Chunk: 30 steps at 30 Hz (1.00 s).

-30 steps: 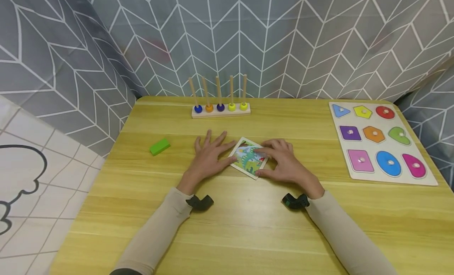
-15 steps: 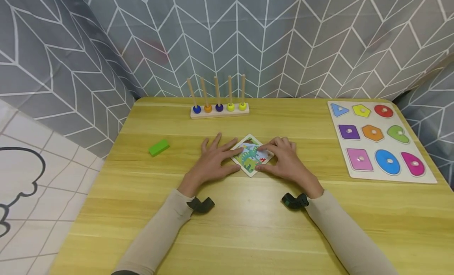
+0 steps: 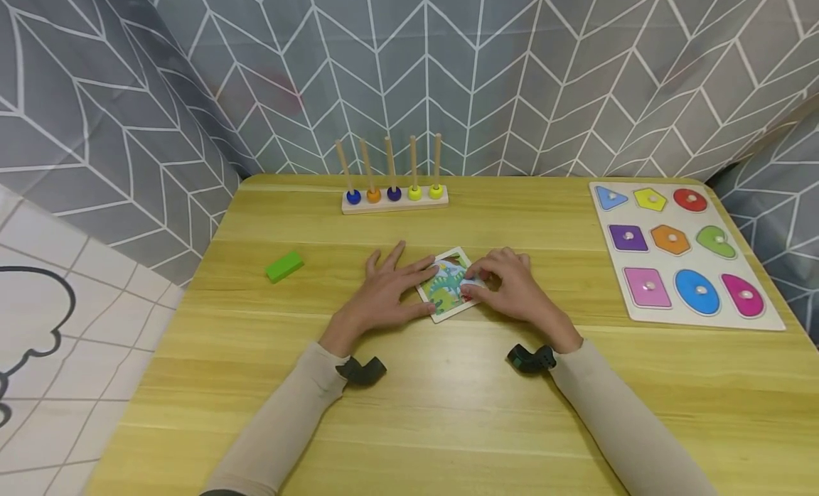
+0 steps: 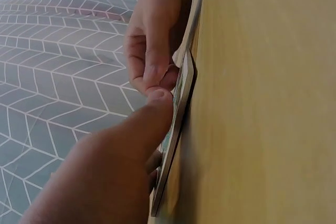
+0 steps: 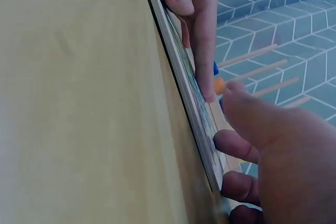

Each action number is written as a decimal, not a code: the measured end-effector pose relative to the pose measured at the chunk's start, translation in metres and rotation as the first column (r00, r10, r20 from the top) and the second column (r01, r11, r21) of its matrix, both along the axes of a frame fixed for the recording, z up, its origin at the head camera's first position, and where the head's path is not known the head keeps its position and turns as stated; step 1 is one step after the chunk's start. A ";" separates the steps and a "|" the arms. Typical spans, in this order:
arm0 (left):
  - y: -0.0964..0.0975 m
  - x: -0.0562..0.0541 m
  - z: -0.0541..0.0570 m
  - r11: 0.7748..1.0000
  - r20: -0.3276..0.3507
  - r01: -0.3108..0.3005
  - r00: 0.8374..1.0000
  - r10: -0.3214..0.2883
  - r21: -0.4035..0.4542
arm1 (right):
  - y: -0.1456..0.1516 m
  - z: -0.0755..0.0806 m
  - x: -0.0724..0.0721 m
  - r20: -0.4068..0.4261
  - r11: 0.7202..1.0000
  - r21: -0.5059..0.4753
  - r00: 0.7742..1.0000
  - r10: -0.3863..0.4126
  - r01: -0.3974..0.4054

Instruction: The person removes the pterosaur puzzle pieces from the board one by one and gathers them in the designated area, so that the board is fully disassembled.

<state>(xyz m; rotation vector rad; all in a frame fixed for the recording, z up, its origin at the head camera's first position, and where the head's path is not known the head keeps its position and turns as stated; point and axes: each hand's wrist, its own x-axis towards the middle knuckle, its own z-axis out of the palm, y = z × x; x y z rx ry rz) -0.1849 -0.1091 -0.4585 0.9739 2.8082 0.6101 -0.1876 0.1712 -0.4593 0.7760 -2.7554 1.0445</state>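
Between the left hand [image 3: 379,295] and right hand [image 3: 517,290], a dinosaur picture board [image 3: 444,286] is sitting mid-bench [image 3: 441,418], apparently assembled where visible; covered parts are leaving any remaining work unclear. The left hand's grip is resting straight-fingered on it; the right hand's is lying curled at its right side, any hold uncertain. Behind, a patterned curtain [image 3: 409,69] is hanging.

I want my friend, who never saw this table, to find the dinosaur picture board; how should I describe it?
Start at the wooden table and find the peg rack near its far edge. Come nearer: between the left hand and the right hand lies the dinosaur picture board. Unlike the larger shape board with nine coloured pieces, it shows one scene with a bluish-green dinosaur.
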 end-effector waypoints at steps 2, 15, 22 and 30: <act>0.000 0.000 0.000 1.000 0.006 -0.001 1.000 0.001 -0.003 | -0.001 -0.001 -0.004 0.003 0.999 -0.047 1.000 0.004 -0.004; 0.000 0.001 -0.001 1.000 0.012 0.014 1.000 -0.014 -0.010 | -0.010 -0.002 -0.030 0.074 0.999 0.025 0.997 -0.028 0.026; 0.001 0.002 0.000 1.000 0.009 0.004 1.000 -0.004 -0.023 | -0.009 0.008 -0.041 0.161 0.993 0.103 0.986 0.035 -0.053; 0.000 0.001 0.000 0.999 0.015 -0.005 1.000 0.006 -0.042 | -0.010 0.015 -0.048 0.201 0.979 0.164 0.976 0.084 -0.118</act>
